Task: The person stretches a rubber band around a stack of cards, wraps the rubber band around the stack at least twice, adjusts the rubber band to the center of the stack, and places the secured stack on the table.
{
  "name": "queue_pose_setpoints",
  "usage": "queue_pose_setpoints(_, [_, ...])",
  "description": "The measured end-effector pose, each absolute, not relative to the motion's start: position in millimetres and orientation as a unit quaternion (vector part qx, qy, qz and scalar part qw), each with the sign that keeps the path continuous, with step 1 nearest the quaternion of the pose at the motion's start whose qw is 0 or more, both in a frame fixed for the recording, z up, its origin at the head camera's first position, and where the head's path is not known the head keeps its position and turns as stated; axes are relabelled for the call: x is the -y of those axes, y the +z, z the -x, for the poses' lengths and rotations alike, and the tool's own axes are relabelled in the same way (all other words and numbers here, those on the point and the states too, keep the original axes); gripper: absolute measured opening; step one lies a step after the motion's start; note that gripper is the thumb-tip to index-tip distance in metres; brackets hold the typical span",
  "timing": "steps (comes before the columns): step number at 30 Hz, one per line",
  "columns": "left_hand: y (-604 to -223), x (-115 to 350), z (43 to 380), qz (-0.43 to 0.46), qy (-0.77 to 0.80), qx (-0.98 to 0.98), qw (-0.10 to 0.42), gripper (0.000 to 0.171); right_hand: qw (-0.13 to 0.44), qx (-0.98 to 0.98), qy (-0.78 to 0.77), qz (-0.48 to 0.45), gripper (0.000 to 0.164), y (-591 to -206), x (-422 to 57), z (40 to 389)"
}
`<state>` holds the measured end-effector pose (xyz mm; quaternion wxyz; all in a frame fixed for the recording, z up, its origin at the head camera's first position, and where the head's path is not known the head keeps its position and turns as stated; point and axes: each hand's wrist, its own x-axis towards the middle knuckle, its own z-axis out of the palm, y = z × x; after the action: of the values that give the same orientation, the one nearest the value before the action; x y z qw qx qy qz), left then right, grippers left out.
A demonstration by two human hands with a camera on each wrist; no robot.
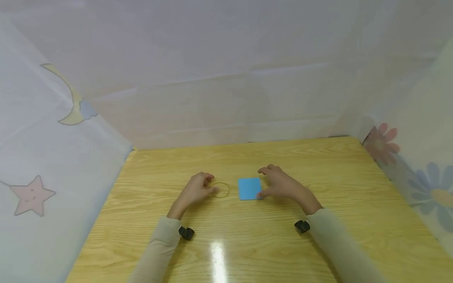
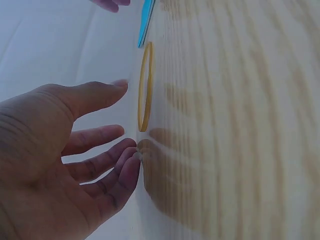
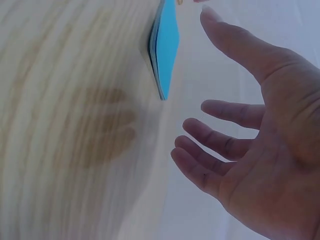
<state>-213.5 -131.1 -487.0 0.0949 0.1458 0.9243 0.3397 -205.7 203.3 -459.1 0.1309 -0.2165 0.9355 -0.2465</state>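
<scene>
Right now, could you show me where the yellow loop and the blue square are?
Yellow loop [image 2: 150,85]: left wrist view, on its right-hand strand as pictured.
Blue square [image 1: 249,188]: head view, on the middle of its top face.

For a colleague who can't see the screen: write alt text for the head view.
A person's open left grip is at the edge of a thin, round, yellow rubber-like loop, the open right grip at a square blue paper-like pad. Both items lie flat on a yellow wood-grain tabletop.
</scene>
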Motion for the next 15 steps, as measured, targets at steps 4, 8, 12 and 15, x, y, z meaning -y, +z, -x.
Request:
queue_pose_setpoints(4, [-488.0, 130.2, 214.7, -0.148, 0.325, -0.929, 0.094, 0.05, 0.137, -0.935, -0.244, 0.216, 0.093, -458.7, -195.1, 202.5])
queue_pose_setpoints(8, [-487.4, 129.1, 215.7, -0.145, 0.309, -0.935, 0.095, 0.049, 0.138, -0.936, -0.243, 0.215, 0.095, -458.1, -189.6, 201.2])
queue_pose_setpoints(12, [-486.3, 128.6, 217.1, -0.149, 0.297, -0.939, 0.091, 0.041, 0.137, -0.936, -0.243, 0.213, 0.097, -461.0, -184.3, 202.2])
queue_pose_setpoints(15, [-486.3, 127.5, 218.6, -0.15, 0.295, -0.939, 0.089, 0.032, 0.136, -0.937, -0.243, 0.21, 0.098, -464.5, -181.0, 202.8])
